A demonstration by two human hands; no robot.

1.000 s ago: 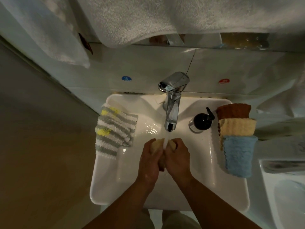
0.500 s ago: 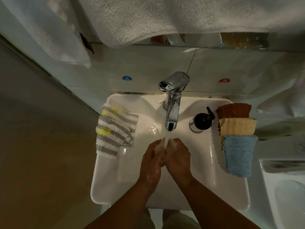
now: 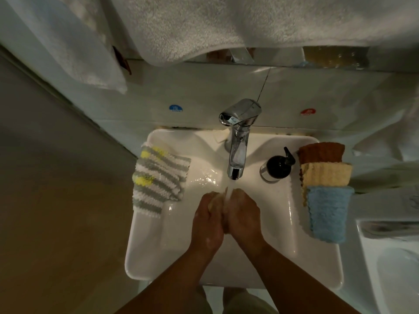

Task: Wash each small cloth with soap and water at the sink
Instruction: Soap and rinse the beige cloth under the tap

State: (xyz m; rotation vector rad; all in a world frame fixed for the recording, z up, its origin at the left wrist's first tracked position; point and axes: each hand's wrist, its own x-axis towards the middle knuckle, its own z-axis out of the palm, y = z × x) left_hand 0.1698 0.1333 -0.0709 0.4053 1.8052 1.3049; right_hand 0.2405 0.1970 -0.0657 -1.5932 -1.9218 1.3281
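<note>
My left hand (image 3: 207,223) and my right hand (image 3: 243,215) are pressed together over the white sink (image 3: 158,257), both gripping a small pale tan cloth (image 3: 214,200) that is mostly hidden between them. Water runs from the chrome faucet (image 3: 238,141) onto the cloth and my fingers. A grey, white and yellow striped cloth (image 3: 158,180) lies over the sink's left rim. On the right rim lie a brown cloth (image 3: 320,152), a cream cloth (image 3: 326,174) and a blue cloth (image 3: 327,211). A black soap pump bottle (image 3: 277,166) stands right of the faucet.
A large white towel (image 3: 226,26) hangs above the sink, and another towel (image 3: 68,41) hangs at the upper left. A second white fixture (image 3: 396,268) sits at the right edge. Blue and red stickers mark the wall behind the faucet.
My hands have rubbed the cloth under the stream and closed tighter around it, so less of the cloth shows than one second ago.
</note>
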